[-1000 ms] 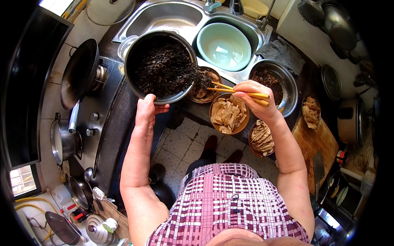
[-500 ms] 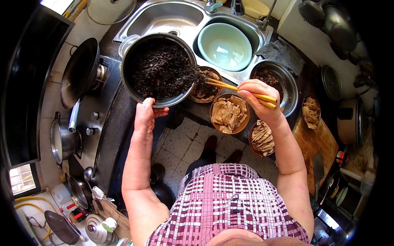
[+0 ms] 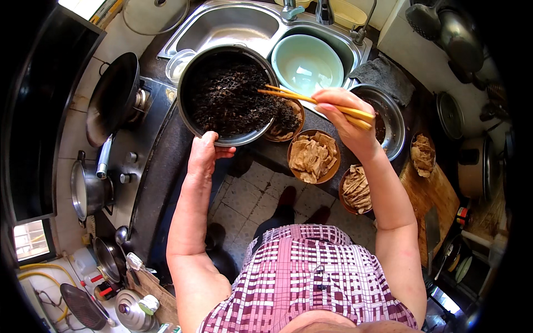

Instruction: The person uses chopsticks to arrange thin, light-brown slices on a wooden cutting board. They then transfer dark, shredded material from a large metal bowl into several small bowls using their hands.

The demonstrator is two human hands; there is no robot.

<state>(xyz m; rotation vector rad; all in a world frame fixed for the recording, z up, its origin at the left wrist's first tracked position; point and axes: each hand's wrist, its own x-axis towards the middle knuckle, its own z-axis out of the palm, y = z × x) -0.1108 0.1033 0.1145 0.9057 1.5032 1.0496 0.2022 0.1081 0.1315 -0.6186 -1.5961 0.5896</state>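
A deep round pot point(image 3: 192, 119) full of dark shredded food point(image 3: 227, 97) is held over the counter, tilted to the right. My left hand point(image 3: 206, 151) grips its near rim. In my right hand point(image 3: 347, 119) is a pair of yellow chopsticks point(image 3: 294, 96), their tips over the pot's right side. Under that rim sits a brown bowl point(image 3: 298, 126), partly hidden, with dark shreds on its contents. Just nearer stands a brown bowl point(image 3: 333, 166) heaped with tan slices point(image 3: 312, 155). Another bowl of slices point(image 3: 356, 190) lies below my right wrist.
A metal basin point(image 3: 398, 133) holding some dark bits is behind my right hand. A pale green bowl point(image 3: 307, 61) stands in the sink point(image 3: 222, 28). On the right are a cutting board point(image 3: 419, 194) with a cleaver point(image 3: 432, 230) and another bowl of slices point(image 3: 423, 155). A wok point(image 3: 114, 94) rests on the left stove.
The chopstick tips have moved left and away, from over the brown bowl to the pot. The pot has shifted slightly right, covering more of that bowl; more dark shreds show at its rim.
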